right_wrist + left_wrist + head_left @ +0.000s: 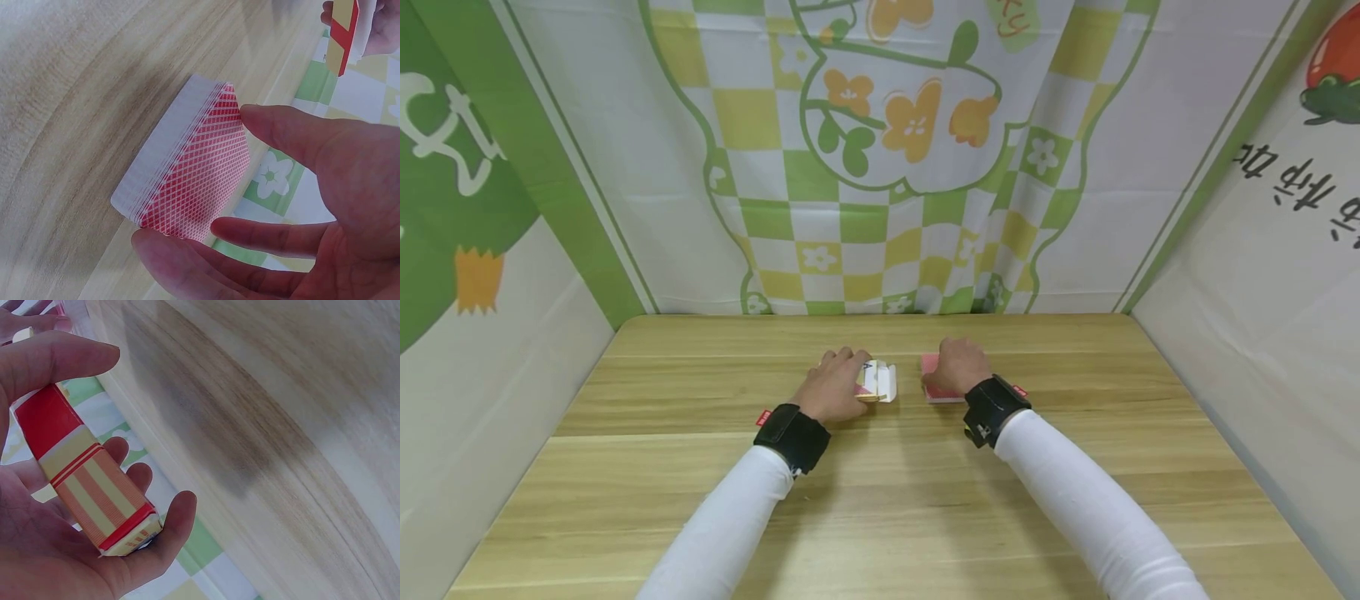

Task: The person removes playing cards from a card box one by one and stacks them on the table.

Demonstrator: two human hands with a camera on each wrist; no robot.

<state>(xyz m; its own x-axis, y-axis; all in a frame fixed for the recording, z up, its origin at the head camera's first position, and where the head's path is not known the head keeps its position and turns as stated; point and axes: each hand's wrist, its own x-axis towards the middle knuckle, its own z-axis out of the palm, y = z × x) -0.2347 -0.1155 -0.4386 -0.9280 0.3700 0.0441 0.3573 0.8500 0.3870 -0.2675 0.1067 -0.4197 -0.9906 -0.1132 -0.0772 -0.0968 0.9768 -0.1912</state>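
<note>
In the head view my left hand (829,392) holds a playing-card box (883,382) whose open white flap points right. Close up in the left wrist view, the box (94,487) shows red, cream and striped sides, with my thumb above it and fingers curled round its far end. To the right, my right hand (961,367) grips a deck of playing cards (942,397) by its edges. The right wrist view shows the deck (197,172) with a red patterned back and white card edges, thumb on one end and fingers at the other. A small gap separates deck and box.
Both hands are over the far part of a wooden table (880,500). A curtain (820,217) with green and yellow checks hangs behind its back edge. Printed cloth walls (497,400) stand at the left and right sides.
</note>
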